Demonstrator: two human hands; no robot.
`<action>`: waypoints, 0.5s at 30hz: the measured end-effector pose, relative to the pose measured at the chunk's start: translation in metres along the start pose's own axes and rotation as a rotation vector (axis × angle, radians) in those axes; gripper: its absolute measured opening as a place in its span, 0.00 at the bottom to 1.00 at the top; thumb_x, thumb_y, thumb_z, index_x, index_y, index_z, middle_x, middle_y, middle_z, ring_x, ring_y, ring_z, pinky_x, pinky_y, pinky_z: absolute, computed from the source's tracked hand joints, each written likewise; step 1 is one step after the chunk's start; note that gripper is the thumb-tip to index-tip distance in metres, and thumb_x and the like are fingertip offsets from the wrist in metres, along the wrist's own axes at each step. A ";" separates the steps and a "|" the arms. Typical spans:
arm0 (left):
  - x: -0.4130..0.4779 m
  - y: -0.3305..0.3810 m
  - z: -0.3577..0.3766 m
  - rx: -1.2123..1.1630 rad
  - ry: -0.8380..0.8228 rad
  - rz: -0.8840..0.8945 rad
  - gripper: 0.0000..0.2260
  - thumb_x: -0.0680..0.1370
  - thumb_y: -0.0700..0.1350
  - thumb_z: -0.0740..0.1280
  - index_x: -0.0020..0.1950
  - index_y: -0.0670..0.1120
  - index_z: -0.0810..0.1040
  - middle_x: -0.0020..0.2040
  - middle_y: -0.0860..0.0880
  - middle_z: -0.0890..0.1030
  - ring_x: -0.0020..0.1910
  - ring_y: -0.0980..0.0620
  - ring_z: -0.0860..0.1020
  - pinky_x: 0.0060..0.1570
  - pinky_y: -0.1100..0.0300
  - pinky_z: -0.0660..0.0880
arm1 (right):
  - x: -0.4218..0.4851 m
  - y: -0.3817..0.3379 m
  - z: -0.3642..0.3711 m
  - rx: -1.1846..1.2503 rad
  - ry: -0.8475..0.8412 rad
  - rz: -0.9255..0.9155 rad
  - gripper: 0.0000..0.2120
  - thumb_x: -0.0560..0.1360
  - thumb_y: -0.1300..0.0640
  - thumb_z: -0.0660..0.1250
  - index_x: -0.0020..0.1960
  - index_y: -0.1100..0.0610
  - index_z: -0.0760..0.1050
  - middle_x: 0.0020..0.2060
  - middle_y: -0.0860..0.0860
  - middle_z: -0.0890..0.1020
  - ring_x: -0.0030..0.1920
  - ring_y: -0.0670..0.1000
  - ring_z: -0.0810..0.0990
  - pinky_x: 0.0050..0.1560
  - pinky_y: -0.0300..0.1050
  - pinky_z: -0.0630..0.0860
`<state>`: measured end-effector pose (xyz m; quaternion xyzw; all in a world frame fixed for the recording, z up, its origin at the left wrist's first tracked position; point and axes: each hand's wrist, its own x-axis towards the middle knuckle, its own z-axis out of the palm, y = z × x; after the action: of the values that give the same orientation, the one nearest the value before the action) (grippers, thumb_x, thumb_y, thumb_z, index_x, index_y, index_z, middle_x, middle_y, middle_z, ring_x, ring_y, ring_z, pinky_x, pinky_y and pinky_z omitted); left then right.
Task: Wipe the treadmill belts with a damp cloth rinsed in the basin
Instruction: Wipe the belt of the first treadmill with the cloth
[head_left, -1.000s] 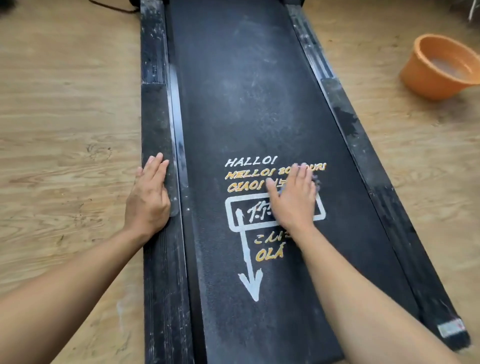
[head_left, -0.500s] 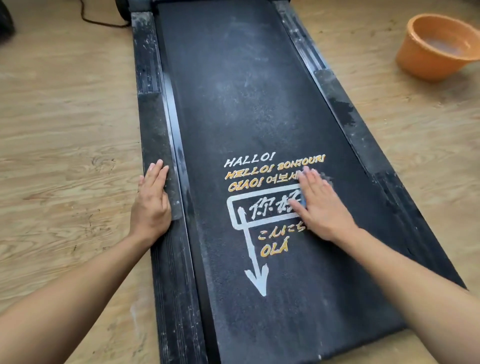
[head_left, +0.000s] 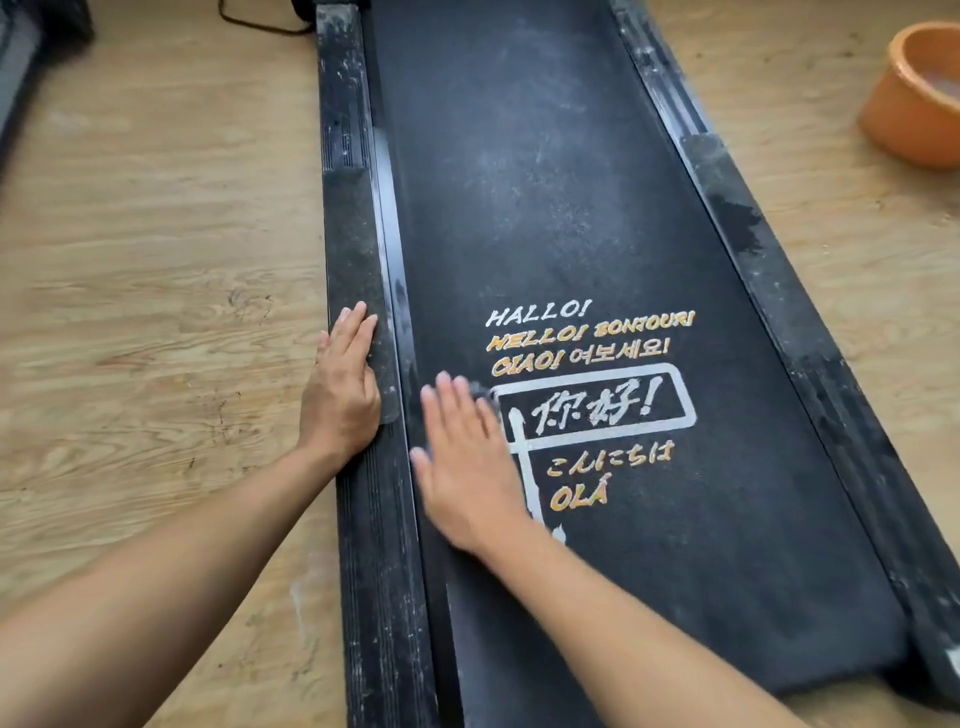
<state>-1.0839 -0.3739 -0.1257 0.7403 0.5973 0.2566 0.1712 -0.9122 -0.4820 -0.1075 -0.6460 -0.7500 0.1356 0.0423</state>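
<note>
A dusty black treadmill belt (head_left: 571, 208) with white and orange greeting words runs up the middle of the view. My right hand (head_left: 467, 467) lies flat near the belt's left edge, pressing a dark cloth (head_left: 483, 391) that peeks out beyond the fingertips; the rest of the cloth is hidden under the palm. My left hand (head_left: 343, 395) rests flat with straight fingers on the left side rail (head_left: 353, 234). An orange basin (head_left: 914, 104) stands on the floor at the far right, cut off by the frame edge.
The treadmill lies on a light wooden floor (head_left: 156, 260). Its right side rail (head_left: 779, 291) is dusty with a dark wet patch. A black cable (head_left: 260, 23) trails at the top left, and a dark object (head_left: 31, 62) sits in the top left corner.
My right hand slid the cloth leftward across the belt, from over the printed box to the belt's left edge, uncovering the characters. My left hand stayed on the rail.
</note>
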 end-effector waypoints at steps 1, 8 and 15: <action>0.001 0.000 0.001 0.006 -0.004 0.010 0.29 0.79 0.38 0.52 0.82 0.43 0.67 0.84 0.48 0.62 0.84 0.52 0.56 0.84 0.54 0.45 | -0.009 -0.004 0.002 -0.014 -0.013 -0.070 0.33 0.86 0.45 0.48 0.86 0.59 0.46 0.85 0.56 0.46 0.85 0.55 0.43 0.84 0.57 0.48; 0.000 -0.005 0.004 -0.003 -0.007 -0.001 0.28 0.80 0.34 0.54 0.82 0.43 0.66 0.85 0.50 0.61 0.85 0.54 0.54 0.84 0.51 0.46 | -0.043 0.177 -0.053 -0.106 -0.090 0.062 0.37 0.83 0.33 0.40 0.86 0.51 0.39 0.84 0.47 0.38 0.84 0.48 0.35 0.84 0.52 0.41; 0.000 0.001 0.001 0.000 0.003 -0.033 0.29 0.79 0.39 0.51 0.81 0.43 0.68 0.84 0.50 0.62 0.84 0.53 0.55 0.84 0.54 0.45 | -0.068 0.265 -0.080 0.069 0.054 0.726 0.47 0.79 0.26 0.43 0.86 0.58 0.44 0.85 0.55 0.47 0.85 0.54 0.44 0.83 0.59 0.47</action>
<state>-1.0823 -0.3740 -0.1255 0.7298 0.6099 0.2549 0.1744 -0.6288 -0.5026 -0.0920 -0.8716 -0.4655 0.1501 0.0330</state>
